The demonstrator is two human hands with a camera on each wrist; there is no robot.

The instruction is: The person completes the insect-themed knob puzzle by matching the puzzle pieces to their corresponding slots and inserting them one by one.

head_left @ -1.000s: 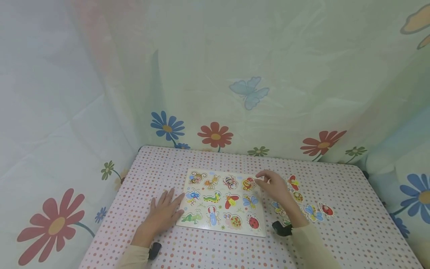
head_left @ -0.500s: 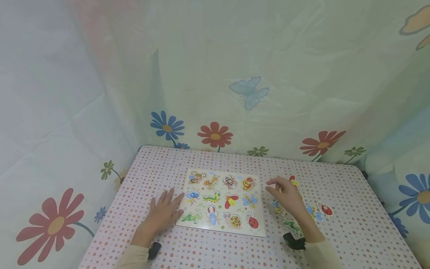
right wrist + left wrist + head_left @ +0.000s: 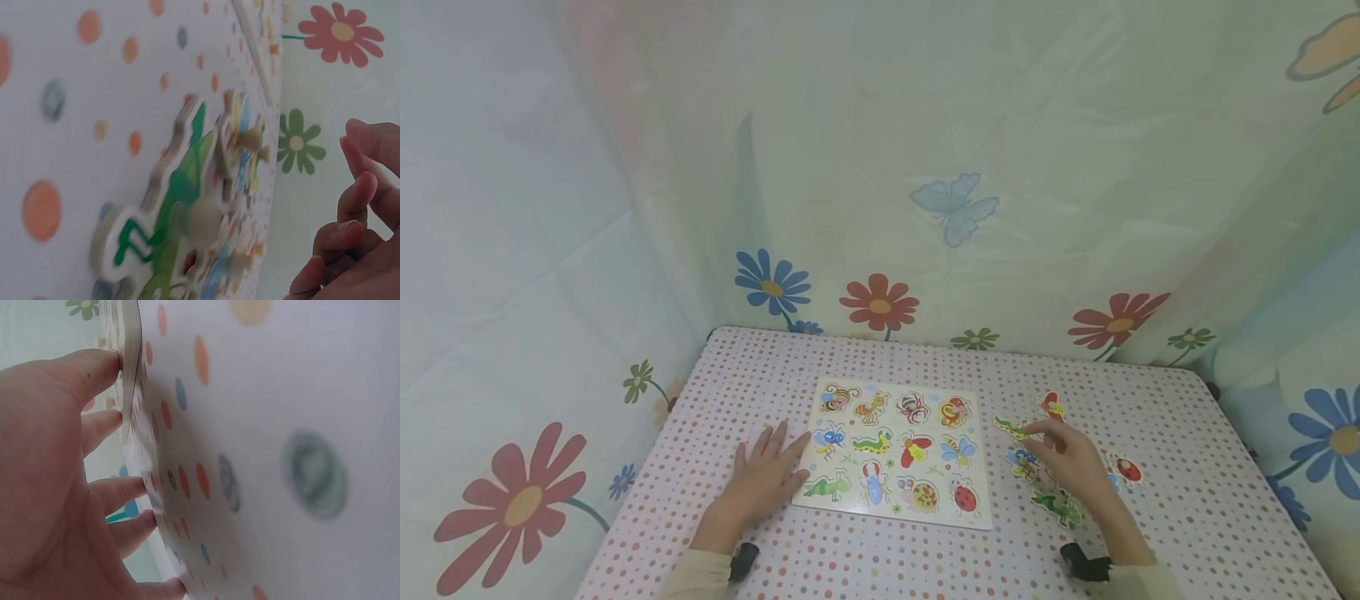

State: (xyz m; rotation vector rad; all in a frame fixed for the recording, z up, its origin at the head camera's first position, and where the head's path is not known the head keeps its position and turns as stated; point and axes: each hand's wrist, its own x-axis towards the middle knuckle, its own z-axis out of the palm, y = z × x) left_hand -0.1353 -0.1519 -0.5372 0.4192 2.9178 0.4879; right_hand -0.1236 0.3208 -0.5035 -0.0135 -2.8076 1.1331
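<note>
My left hand (image 3: 763,475) lies with fingers spread on the table; thumb and index finger touch the left edge of the wooden insect puzzle board (image 3: 880,514). To the right of the board, my right hand (image 3: 1067,454) hovers over loose puzzle pieces, fingers loosely bent and holding nothing. Its fingertips overlap the right end of a caterpillar piece (image 3: 1009,427) in the head view. Nearby lie a blue insect piece (image 3: 1021,464), a green grasshopper piece (image 3: 178,187) with a peg, and a red-and-yellow beetle piece (image 3: 1052,406). The hand partly covers the pile.
A ladybird piece (image 3: 1127,469) lies right of the right hand, beside a mostly hidden blue-winged piece. Dotted cloth covers the table (image 3: 1195,500). A flowered curtain (image 3: 850,208) hangs behind and at both sides.
My right hand has moved from the board's upper right corner rightward and toward me, over the loose pieces. The caterpillar and grasshopper pieces now show more. My left hand has stayed put.
</note>
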